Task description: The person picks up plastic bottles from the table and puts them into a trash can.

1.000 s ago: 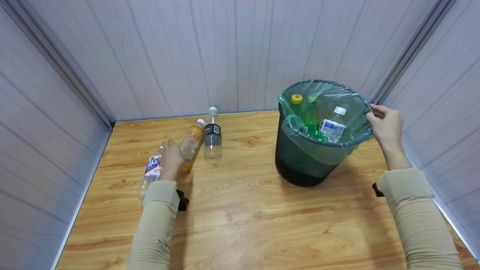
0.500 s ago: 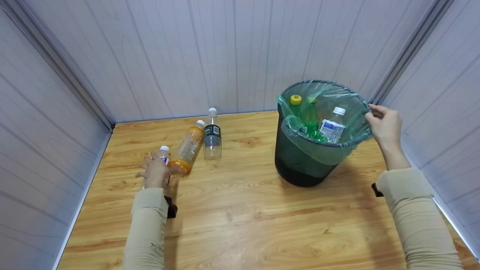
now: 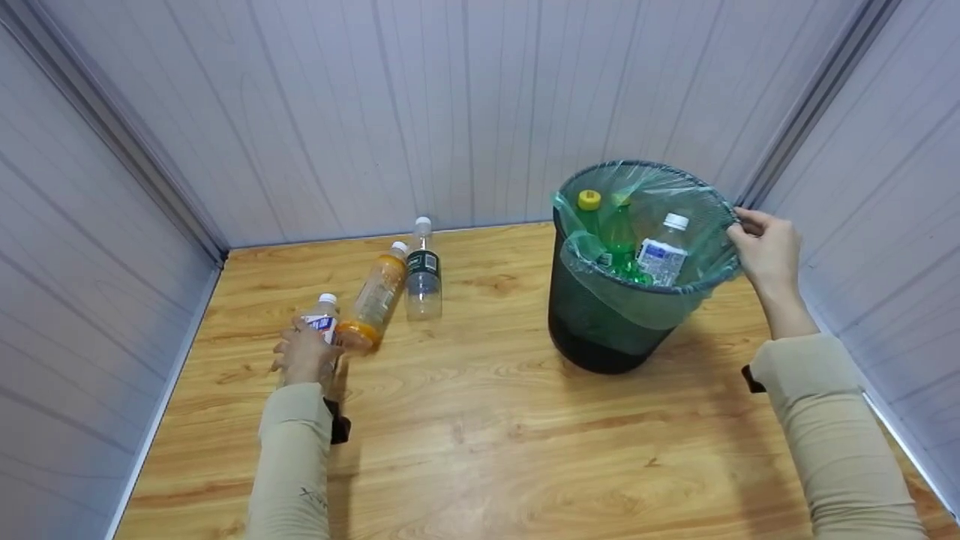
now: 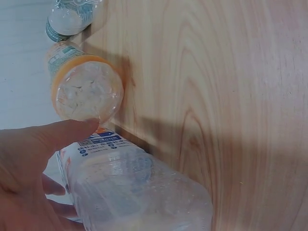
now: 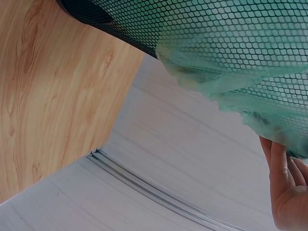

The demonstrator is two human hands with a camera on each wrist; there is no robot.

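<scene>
Black mesh bin w/ green liner, orange-tinted bottle, wood-grain table, beige sleeves.

The head camera looks forward and down over the whole worktop. Each wrist camera sits very close: the left shares the orange bottle, the right the mesh bin.

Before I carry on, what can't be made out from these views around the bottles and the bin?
- Bottle in the left hand: the head view hides its lower body behind the hand; the left wrist view cuts it off at the frame edge.
- Bin: how many bottles lie deeper inside is hidden by the green bag.
- Right hand: its fingers at the rim are cut off in the right wrist view.
- Label print: too small.
</scene>
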